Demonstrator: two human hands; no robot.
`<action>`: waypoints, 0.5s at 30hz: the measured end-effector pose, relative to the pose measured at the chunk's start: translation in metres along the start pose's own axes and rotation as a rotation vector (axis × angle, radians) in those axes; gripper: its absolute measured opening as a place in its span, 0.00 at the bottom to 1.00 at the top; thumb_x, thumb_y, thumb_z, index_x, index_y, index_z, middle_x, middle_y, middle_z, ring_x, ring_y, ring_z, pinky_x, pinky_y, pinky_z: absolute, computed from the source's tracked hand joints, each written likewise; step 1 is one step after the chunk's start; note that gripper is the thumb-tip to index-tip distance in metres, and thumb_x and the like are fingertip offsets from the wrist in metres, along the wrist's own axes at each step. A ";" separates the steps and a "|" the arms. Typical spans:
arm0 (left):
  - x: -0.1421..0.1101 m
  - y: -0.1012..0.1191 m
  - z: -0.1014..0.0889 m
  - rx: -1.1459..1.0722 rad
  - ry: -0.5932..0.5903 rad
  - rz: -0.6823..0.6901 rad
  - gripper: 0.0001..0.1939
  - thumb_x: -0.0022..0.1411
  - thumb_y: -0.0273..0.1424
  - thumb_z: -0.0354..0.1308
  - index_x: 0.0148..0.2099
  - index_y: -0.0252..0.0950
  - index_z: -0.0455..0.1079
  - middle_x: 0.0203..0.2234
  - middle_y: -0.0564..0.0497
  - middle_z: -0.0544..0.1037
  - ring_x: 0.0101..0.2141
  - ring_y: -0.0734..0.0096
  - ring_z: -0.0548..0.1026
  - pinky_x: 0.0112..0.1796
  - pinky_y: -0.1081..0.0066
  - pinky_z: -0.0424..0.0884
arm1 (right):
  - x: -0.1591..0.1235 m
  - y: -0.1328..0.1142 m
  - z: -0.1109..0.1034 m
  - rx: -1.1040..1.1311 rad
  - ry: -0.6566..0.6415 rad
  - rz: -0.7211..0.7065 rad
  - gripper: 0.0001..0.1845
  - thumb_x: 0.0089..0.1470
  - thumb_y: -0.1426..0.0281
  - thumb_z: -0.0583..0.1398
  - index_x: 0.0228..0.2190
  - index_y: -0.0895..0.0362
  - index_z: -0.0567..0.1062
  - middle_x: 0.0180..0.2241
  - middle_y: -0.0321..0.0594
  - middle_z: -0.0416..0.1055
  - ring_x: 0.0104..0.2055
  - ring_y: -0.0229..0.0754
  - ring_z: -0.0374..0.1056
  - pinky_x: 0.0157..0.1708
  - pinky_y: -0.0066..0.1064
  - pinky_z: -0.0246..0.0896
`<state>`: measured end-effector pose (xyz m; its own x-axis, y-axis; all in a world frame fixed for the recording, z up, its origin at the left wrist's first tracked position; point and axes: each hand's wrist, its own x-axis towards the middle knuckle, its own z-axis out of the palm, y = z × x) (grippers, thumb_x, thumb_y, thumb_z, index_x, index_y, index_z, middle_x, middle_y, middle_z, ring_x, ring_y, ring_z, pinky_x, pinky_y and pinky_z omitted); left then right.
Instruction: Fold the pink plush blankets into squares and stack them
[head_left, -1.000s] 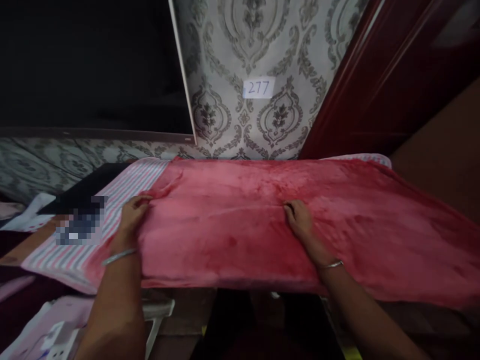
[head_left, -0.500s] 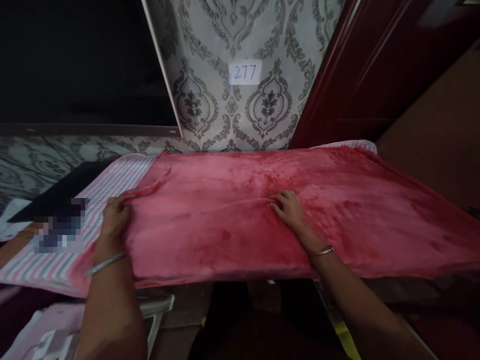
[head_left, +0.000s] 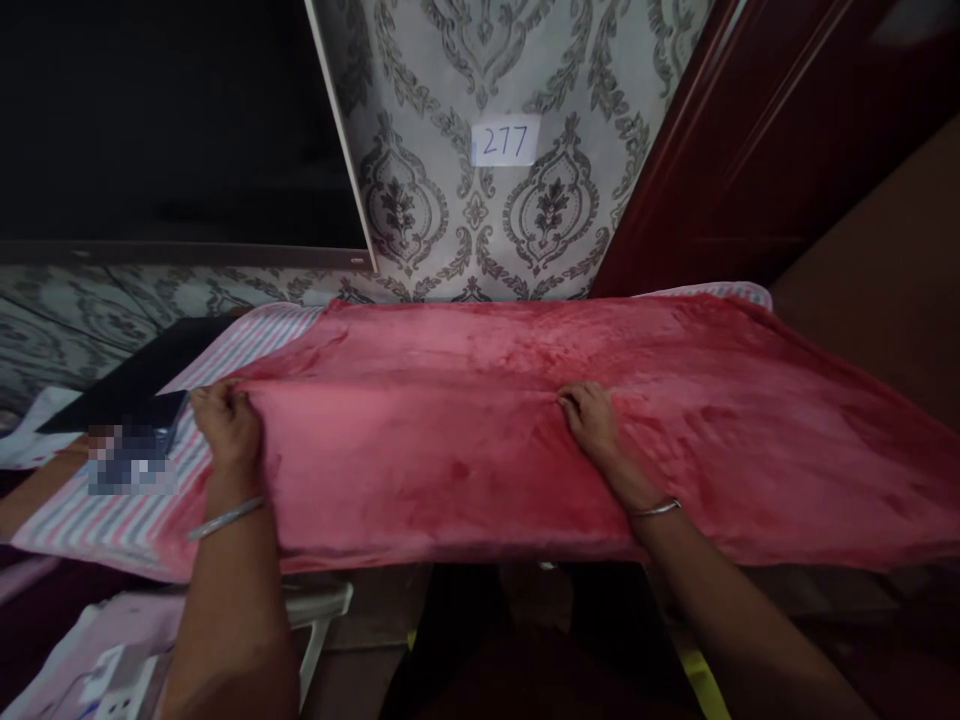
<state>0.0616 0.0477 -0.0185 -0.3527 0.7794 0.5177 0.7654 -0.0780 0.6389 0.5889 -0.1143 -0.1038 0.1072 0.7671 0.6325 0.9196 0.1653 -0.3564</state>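
A red plush blanket [head_left: 420, 470] lies spread over the table, on top of a striped cloth [head_left: 97, 525] that shows at the left and at the far right corner. My left hand [head_left: 229, 420] is closed on the blanket near its left edge. My right hand [head_left: 591, 415] pinches the blanket around its middle. Between the two hands the fabric is drawn into a straight raised ridge. Each wrist wears a silver bracelet.
A large dark screen [head_left: 172, 130] stands at the back left. Dark red wooden panelling [head_left: 720, 170] rises at the right. A paper marked 277 [head_left: 505, 140] is on the patterned wall. A white power strip [head_left: 127, 685] lies at the lower left.
The blanket's fold between my hands has pulled into a taut, straight line. My left hand now grips it close to the left edge. The view has shifted slightly.
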 end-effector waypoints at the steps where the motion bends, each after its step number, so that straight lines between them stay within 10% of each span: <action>1: 0.000 0.001 0.000 -0.004 0.000 -0.003 0.13 0.59 0.21 0.51 0.43 0.31 0.74 0.35 0.48 0.65 0.47 0.57 0.68 0.59 0.52 0.67 | 0.000 -0.001 0.000 0.003 0.003 0.000 0.13 0.66 0.67 0.53 0.37 0.53 0.77 0.38 0.47 0.76 0.44 0.52 0.68 0.46 0.44 0.63; 15: 0.005 -0.006 0.003 -0.034 0.014 -0.010 0.12 0.56 0.24 0.51 0.41 0.32 0.72 0.33 0.49 0.60 0.49 0.51 0.66 0.60 0.44 0.64 | 0.002 -0.008 -0.003 -0.064 -0.109 -0.039 0.24 0.63 0.52 0.61 0.51 0.54 0.80 0.49 0.51 0.74 0.51 0.56 0.67 0.51 0.49 0.63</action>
<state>0.0566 0.0539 -0.0210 -0.3679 0.7714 0.5193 0.7431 -0.0919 0.6629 0.5832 -0.1164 -0.0976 0.0323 0.8244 0.5651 0.9449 0.1590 -0.2860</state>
